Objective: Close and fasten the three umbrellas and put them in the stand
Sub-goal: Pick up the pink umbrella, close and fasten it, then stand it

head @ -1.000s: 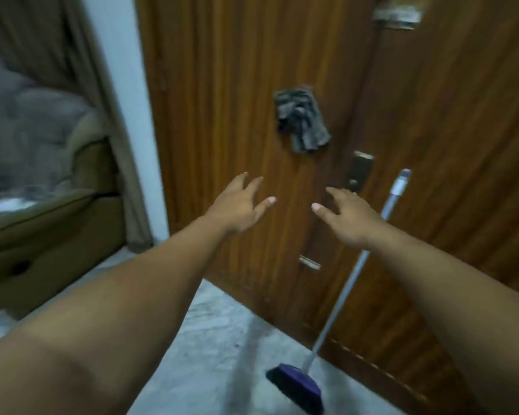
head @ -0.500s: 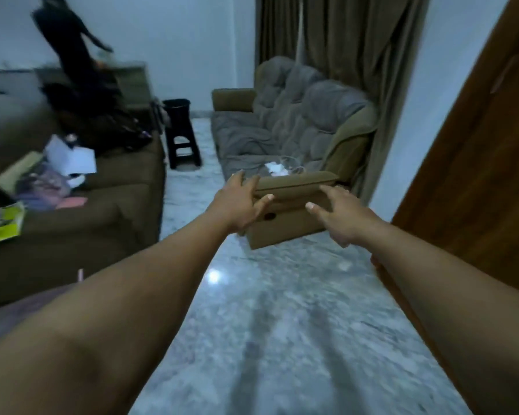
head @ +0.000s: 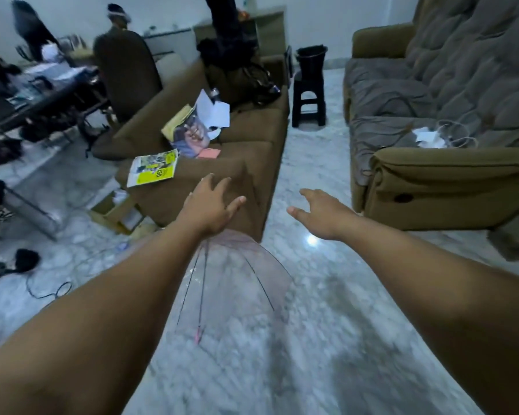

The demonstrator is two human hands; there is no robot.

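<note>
Reaching forward with both arms, the person has nothing in either hand. Off to the left of the left hand (head: 212,205), a magazine (head: 153,172) and loose papers (head: 213,113) lie on a brown sofa (head: 252,139). The left hand itself is spread, fingers apart and palm down, empty. Just below its wrist, on the marble floor (head: 312,339), sits the one umbrella (head: 237,283) in view: clear, open, its dome towards the camera, partly hidden by the left forearm. The right hand (head: 321,214) hangs beside the left, also loosely spread and empty, with a grey recliner (head: 432,115) beyond it to the right. No other umbrellas or stand can be picked out with certainty.

The step in hand looks like picking up this umbrella. To do it well, I would bring the hands back and down to the dome, find the shaft rather than grabbing the thin canopy, then slide the runner shut, keeping fingers clear of the ribs (head: 201,280) before wrapping the strap.
</note>
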